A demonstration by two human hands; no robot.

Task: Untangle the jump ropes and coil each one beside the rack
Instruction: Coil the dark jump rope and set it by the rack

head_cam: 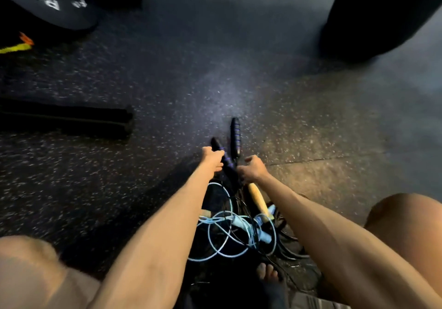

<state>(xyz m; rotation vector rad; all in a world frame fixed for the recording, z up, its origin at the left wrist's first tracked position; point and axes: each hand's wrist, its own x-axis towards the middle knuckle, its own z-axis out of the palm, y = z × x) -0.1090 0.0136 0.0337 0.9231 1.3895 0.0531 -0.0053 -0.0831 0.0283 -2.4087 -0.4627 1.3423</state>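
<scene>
Head view. Squatted over a heap of jump ropes [248,234] on the speckled floor [148,74], bare knees at either side and a bare foot [267,271] just behind the heap. Reached both arms forward past it.

Wrapped the left hand [212,159] round a black handle [221,152] with purple rings, fingers curled over its middle and the tip poking out beyond the knuckles. Held the right hand [253,168] just beside it, fingers curled in toward the palm, at the near end of a second black handle [235,136] pointing away across the floor. Could not tell whether those fingers pinched that handle's end, a cord, or nothing.

Left the rest lying under the forearms: a pale blue rope [215,220] in several overlapping rings, a thin black rope [290,252] threaded through and spilling to the right, and a wooden handle [258,198] under the right wrist.

Judged the step as early untangling, namely picking the black pair of handles out of the heap, with nothing coiled in view. Judged the next move to need a slow pull on that pair, following the black rope back through the blue rings rather than yanking and tightening the knot.

Noted a weight plate [47,2] far off at the upper left and a dark bar [67,122] on the floor at left. Could not tell whether that bar belonged to the rack.
</scene>
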